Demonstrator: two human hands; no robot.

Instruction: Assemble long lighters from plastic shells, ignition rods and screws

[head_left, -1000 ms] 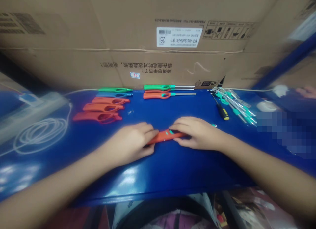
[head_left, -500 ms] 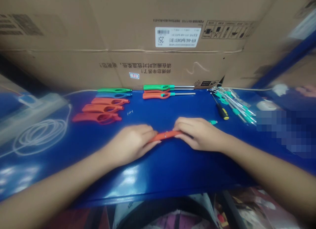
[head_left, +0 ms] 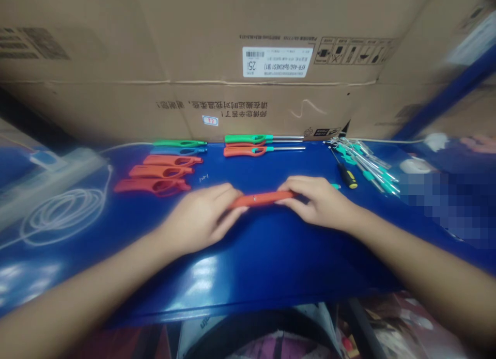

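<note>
An orange lighter handle (head_left: pixel 261 198) is held level above the blue table, one end in each hand. My left hand (head_left: pixel 209 214) is closed around its left end. At the right end, my right hand (head_left: pixel 315 201) pinches it between thumb and fingers, which hide that tip. Several similar lighter handles (head_left: pixel 165 171), orange, blue and green, lie in a stack to the left. Behind my hands, assembled lighters (head_left: pixel 248 151) with metal tubes lie side by side. A small turquoise part (head_left: pixel 335 186) shows just beyond my right hand.
A screwdriver (head_left: pixel 349 176) with a yellow and black handle lies at the right, beside a pile of metal tubes with turquoise parts (head_left: pixel 372 168). A coiled white cable (head_left: pixel 64 214) and a power strip (head_left: pixel 73 168) are on the left. A large cardboard box (head_left: pixel 127 106) stands along the back.
Both hands have moved slightly up and away from me with the orange lighter handle. It now sits more level, and more of its length shows between the hands.
</note>
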